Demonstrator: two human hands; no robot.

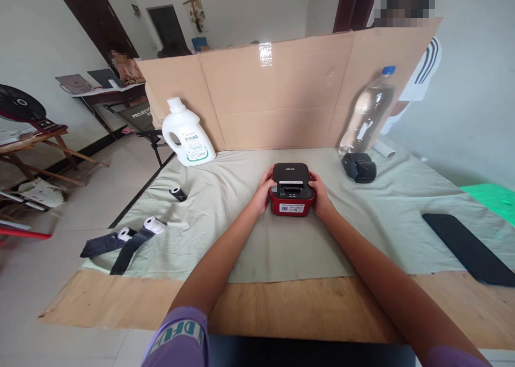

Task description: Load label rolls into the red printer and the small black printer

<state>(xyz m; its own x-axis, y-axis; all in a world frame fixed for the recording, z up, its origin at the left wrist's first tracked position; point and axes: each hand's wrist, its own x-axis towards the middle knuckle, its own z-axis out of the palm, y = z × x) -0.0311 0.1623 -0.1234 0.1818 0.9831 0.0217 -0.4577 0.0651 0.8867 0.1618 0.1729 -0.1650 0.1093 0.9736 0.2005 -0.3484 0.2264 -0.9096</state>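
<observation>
A small receipt printer (293,191), black on top and red below, sits on the cloth in front of me. Its lid looks closed, and a white label with a code is on its front. My left hand (264,189) is closed around its left side, the fingers curling behind it. Against the right side presses my right hand (319,194), also closed on the printer, with the thumb near the top edge. Some fingertips are hidden behind the body. To the left lie a small dark paper roll (177,194) and two partly unrolled rolls, one a black-and-white roll (154,225).
A cardboard screen (273,104) stands along the back. Before it are a white jug (187,136) and a clear bottle (368,112), with a black device (359,168) by the bottle. At right lies a black phone (469,249). Other people are beyond the screen.
</observation>
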